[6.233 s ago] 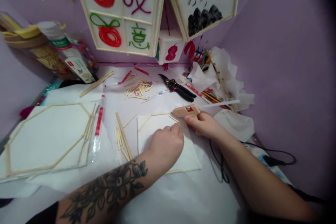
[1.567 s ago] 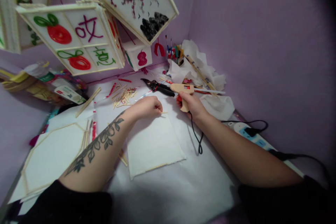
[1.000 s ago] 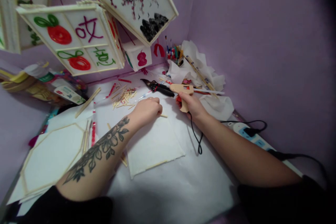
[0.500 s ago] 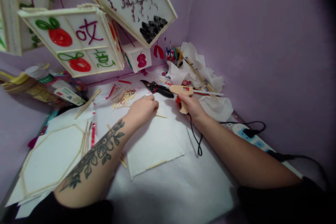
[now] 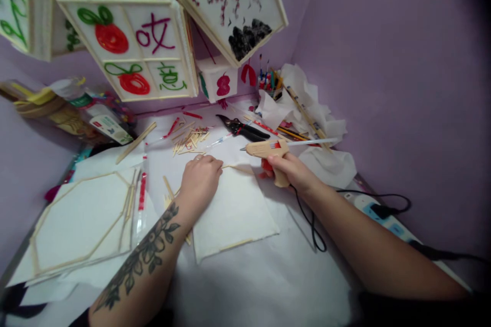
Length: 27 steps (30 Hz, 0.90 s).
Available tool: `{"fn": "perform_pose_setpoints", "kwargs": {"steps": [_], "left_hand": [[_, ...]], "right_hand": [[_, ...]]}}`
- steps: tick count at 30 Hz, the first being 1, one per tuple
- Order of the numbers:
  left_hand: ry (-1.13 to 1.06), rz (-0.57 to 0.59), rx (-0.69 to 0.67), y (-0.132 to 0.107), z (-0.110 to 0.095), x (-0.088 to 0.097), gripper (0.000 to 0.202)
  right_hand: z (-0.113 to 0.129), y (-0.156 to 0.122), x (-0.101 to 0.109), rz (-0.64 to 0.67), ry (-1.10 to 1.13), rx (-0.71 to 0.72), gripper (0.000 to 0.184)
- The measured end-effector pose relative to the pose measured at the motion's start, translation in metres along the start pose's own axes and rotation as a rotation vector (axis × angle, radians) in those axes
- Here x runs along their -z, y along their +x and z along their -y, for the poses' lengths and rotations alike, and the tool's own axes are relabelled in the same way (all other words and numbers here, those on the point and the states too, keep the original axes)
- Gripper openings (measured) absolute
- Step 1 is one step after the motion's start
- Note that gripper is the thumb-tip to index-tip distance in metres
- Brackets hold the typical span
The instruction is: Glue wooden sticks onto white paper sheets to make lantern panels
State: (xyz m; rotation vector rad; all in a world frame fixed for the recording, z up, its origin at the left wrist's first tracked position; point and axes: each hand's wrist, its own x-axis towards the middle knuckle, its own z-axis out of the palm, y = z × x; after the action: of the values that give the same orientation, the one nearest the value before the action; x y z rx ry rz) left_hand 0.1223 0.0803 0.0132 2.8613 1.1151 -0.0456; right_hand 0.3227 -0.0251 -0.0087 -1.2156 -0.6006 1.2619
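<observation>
My right hand (image 5: 293, 171) grips a beige hot glue gun (image 5: 264, 148) by its handle, fingers at the red trigger. A long whitish glue stick (image 5: 312, 141) sticks out of its back, and its nozzle points left. My left hand (image 5: 201, 178) is closed at the far left corner of a white square panel (image 5: 238, 212). Its fingertips pinch the left end of a thin wooden stick (image 5: 238, 168) along the panel's far edge; the rest of that end is hidden. Another stick (image 5: 241, 242) lies along the panel's near edge.
Black pruning shears (image 5: 245, 129) and a pile of short sticks (image 5: 194, 139) lie beyond my hands. Left is a paper with an octagonal stick frame (image 5: 82, 219). Painted lanterns (image 5: 126, 51) hang above. A black cord (image 5: 312, 225) and a power strip (image 5: 383, 214) are at right.
The glue gun has come away from my left hand, slightly right and nearer. My left hand has moved back left, with the stick now along the panel's far edge. The view has shifted.
</observation>
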Motion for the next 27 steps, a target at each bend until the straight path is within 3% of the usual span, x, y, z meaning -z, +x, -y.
{"fn": "perform_pose_setpoints", "kwargs": {"steps": [10, 27], "left_hand": [[0.001, -0.008, 0.01, 0.001, 0.003, -0.013, 0.026], [-0.023, -0.011, -0.007, -0.001, 0.001, -0.013, 0.025]], "right_hand": [[-0.012, 0.006, 0.003, 0.053, -0.055, 0.041, 0.033], [-0.012, 0.004, 0.001, 0.111, -0.117, 0.063, 0.037]]}}
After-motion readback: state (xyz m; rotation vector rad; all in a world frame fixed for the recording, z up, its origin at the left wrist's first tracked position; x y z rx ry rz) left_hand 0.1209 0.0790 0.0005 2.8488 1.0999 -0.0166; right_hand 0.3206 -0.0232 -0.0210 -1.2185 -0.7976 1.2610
